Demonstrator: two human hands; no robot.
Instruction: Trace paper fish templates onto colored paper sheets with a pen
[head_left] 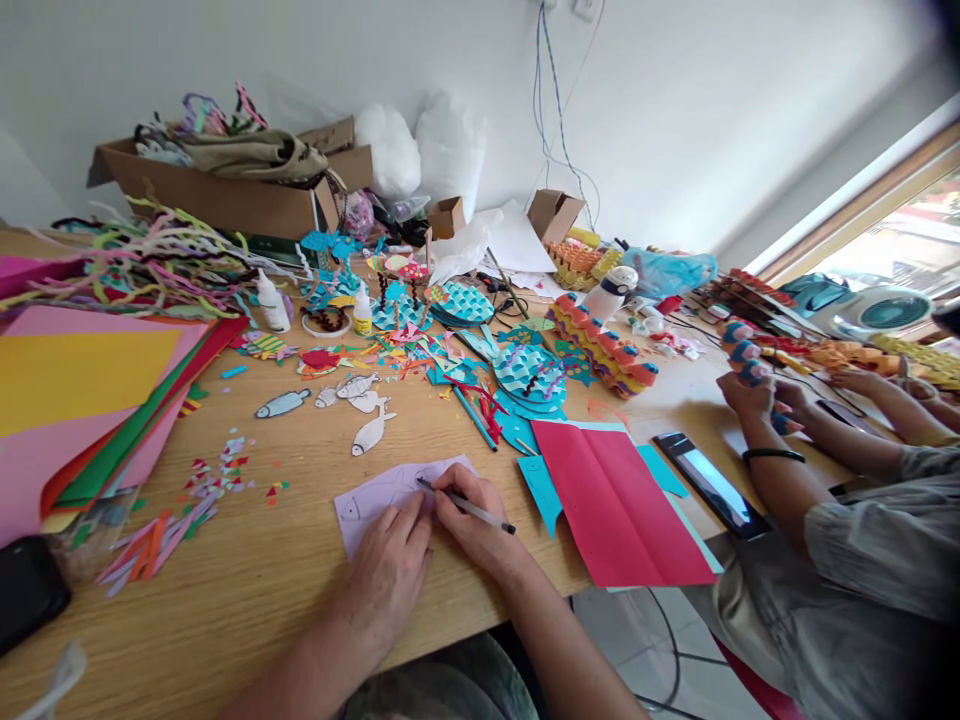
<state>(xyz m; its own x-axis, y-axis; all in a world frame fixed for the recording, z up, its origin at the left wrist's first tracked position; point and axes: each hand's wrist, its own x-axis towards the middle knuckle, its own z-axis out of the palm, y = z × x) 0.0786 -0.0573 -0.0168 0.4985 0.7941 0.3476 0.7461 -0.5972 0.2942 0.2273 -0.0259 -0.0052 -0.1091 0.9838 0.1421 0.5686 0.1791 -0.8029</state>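
A sheet of purple paper [358, 500] lies on the wooden table with dark outlines of fish drawn on it. My left hand [394, 550] rests flat on its lower part, fingers stretched out. In my right hand [472, 515] is a pen [487, 516] with a clear barrel and dark end cap, its tip touching the paper near the upper middle. Beyond the sheet lie several cut-out paper fish, among them a white fish [373, 430] and a pale blue fish [283, 403]. Red folded paper [619, 500] lies to the right of my right hand, over blue paper.
Colored sheets [82, 390] are stacked at the left, by paper scraps [217, 470] and a black phone [30, 590]. Glue bottles [272, 305] and blue paper crafts [529, 370] stand farther back. At the right, another person's hands [750, 395] hold a colorful craft near a phone [709, 482].
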